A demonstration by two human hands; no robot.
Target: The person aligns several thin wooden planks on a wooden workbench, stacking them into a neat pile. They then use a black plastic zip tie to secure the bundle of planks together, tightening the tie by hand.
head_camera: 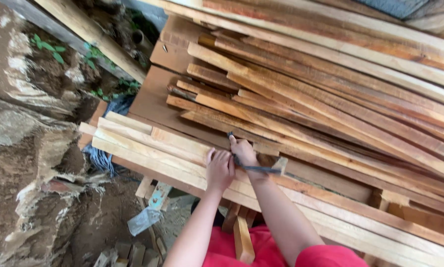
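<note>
- Far left of the plank stack [301, 99]: bare dirt and rock ground [24, 148], a few green weeds [46, 45] at top.
- Below the stack's left end: wood offcuts [150, 195] and a scrap of clear plastic [142, 220] on the ground.
- Stack itself: long rough-sawn wooden planks, pale to reddish, running diagonally down to the right; left ends staggered.
- Front of the stack: a pale front plank [152, 148] lies nearest the person, crosswise under both hands.
- Left hand [219, 170]: palm down, flat on the front plank, fingers loosely curled, pressing the wood; not wrapped round anything.
- Right hand [244, 153]: just right of the left hand, touching it, clenched around a dark metal tool [256, 169]. Tool's handle sticks out to the right over the planks; a short dark tip shows above the fingers. Exact tool type: cannot tell.
- Just right of the tool: small pale wood block [280, 163] on the planks, at the handle's end.
- Bottom edge, below the stack: person's red shirt [261, 249], a short wood piece [243, 240] in front of it.
</note>
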